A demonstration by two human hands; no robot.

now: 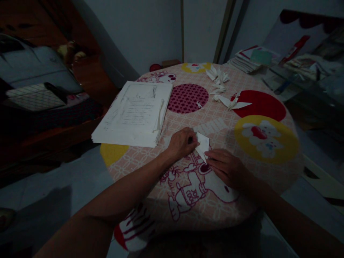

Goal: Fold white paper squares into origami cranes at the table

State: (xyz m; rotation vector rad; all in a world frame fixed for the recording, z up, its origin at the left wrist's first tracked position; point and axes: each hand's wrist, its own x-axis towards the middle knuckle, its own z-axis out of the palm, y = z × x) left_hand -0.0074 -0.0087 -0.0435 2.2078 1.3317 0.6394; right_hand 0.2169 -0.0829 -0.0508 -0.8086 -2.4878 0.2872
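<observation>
Between my hands is a small piece of folded white paper [203, 144], narrowing to a point at its lower end. My left hand [182, 143] pinches its left edge with thumb and fingers. At the lower right, the fingertips of my right hand [225, 166] close on the paper near its pointed end. Both hands are low over the patterned tablecloth [172, 193]. Farther back on the right lie several folded paper cranes [232, 103], with more of them in a cluster [217, 76] behind.
A thick stack of printed sheets [134, 114] lies on the left of the round table, a folded strip on top. Papers and booklets [245, 61] sit on a surface at the back right. On the left, a pale bag [40, 68] rests on wooden furniture.
</observation>
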